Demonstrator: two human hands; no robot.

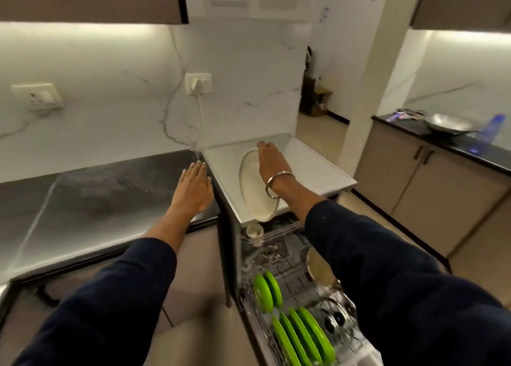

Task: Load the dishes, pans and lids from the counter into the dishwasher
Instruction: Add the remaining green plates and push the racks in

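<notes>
While your right hand [270, 161] reaches forward over the white top of the dishwasher [312, 169], its fingers lie across the far rim of a large glass lid [253, 188] that rests flat on that top, the lid's near edge hanging slightly past the front edge; the fingertips curve down over the rim, but you cannot tell from here whether they actually grip it or only rest on it. A metal bangle [278, 184] sits on that wrist. Your left hand [193, 187] hovers flat with its fingers straight and together, holding nothing, above the dark stone counter [83, 200] just left of the dishwasher. Below the lid, the pulled-out rack [287, 258] holds 2 green plates [267, 288] standing on edge, then 4 more green plates [304, 338] nearer you, a pale round dish [320, 269] upright on the right side, and a small cup [254, 230] at the back left. Far right, on another dark counter [453, 144], sits a steel wok [448, 123] beside a blue bottle [490, 129]. A white plug [198, 83] sits in the wall socket.
</notes>
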